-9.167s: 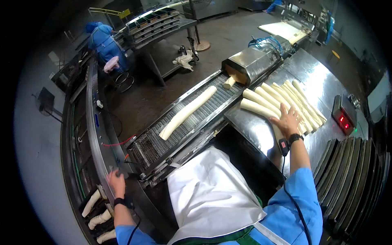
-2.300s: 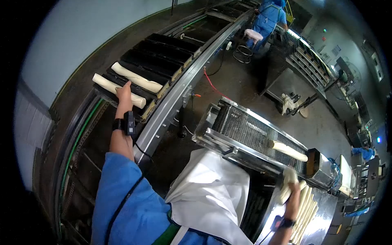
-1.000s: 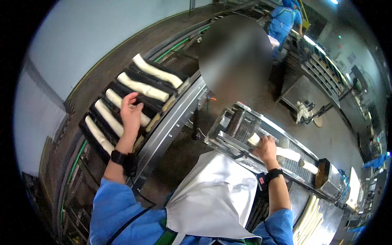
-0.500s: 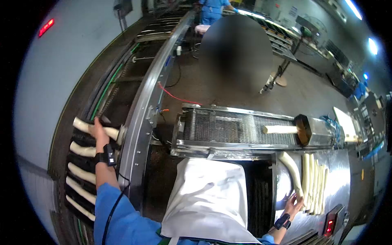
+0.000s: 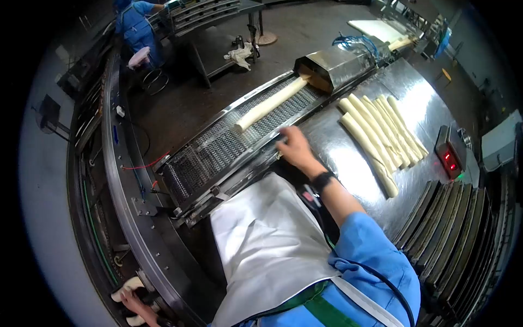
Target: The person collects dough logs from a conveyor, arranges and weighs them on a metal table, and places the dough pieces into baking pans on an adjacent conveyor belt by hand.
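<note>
A long pale dough roll (image 5: pixel 271 103) lies on the mesh belt (image 5: pixel 212 155) in the upper middle of the frame, its far end at the mouth of the metal hood (image 5: pixel 340 68). Just below it, near the middle of the frame, the right hand (image 5: pixel 297 148) hangs at the near edge of the belt, slightly blurred, with thumb and fingers apart and nothing between them. At the lower left of the frame, the left hand (image 5: pixel 136 306) touches a second roll (image 5: pixel 128 288) lying beside the rail (image 5: pixel 125 201); whether the fingers are clamped on it I cannot tell. Right of centre, a row of rolls (image 5: pixel 389 131) lies side by side on the shiny tabletop (image 5: pixel 332 139), the nearest one reaching lower than the others. Beyond their right end stands a box with red digits (image 5: pixel 449 155), and below that, at the lower right, a stack of dark trays (image 5: pixel 444 223). A white apron (image 5: pixel 267 234) fills the lower middle. At the upper left, a co-worker in blue (image 5: pixel 136 30) stands near a round stool (image 5: pixel 139 57)
</note>
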Available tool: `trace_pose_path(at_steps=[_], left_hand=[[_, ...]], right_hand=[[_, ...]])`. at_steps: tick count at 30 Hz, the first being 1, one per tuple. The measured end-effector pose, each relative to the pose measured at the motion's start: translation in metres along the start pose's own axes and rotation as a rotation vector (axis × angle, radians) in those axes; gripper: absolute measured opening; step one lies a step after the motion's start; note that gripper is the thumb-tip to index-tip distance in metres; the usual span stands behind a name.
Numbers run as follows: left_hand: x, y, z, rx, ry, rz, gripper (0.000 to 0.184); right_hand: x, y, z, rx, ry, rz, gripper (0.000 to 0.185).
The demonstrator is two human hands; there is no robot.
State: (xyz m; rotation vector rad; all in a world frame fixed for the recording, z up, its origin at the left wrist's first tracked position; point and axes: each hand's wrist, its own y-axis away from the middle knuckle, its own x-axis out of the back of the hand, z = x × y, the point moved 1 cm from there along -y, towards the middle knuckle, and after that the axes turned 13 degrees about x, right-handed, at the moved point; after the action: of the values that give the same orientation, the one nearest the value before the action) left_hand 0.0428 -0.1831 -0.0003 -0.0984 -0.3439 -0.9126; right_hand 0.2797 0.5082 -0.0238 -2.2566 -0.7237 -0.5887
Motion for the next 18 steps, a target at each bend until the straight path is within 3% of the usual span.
trace_pose_path(at_steps=[2,6,8,10,13,14,15,18], left_hand=[[0.025,0.02,-0.012,0.018,0.025,0.046,0.05],[0.07,0.054,-0.041,0.123,0.067,0.051,0.034],[0.093,0.059,-0.056,0.179,0.073,0.025,0.031],[0.111,0.059,-0.067,0.226,0.059,-0.025,0.031],[0.146,0.054,-0.076,0.27,-0.059,-0.12,0.04],[0.163,0.05,-0.078,0.312,-0.307,-0.134,0.019],[0.165,0.061,-0.071,0.323,-0.29,-0.107,0.019],[0.131,0.078,-0.029,-0.046,-1.199,0.574,0.052]], right_hand=[[-0.03,-0.026,-0.02,0.299,0.113,-0.058,0.048],[-0.089,-0.06,-0.03,0.483,0.362,-0.242,0.046],[-0.1,-0.067,-0.04,0.466,0.367,-0.33,0.044],[-0.103,-0.075,-0.057,0.362,0.526,-0.558,0.043],[-0.107,-0.077,-0.065,0.428,0.649,-0.555,0.032],[-0.107,-0.077,-0.067,0.438,0.648,-0.558,0.029],[-0.107,-0.075,-0.068,0.456,0.624,-0.529,0.028],[-0.112,-0.063,-0.068,0.518,0.617,-0.43,0.025]])
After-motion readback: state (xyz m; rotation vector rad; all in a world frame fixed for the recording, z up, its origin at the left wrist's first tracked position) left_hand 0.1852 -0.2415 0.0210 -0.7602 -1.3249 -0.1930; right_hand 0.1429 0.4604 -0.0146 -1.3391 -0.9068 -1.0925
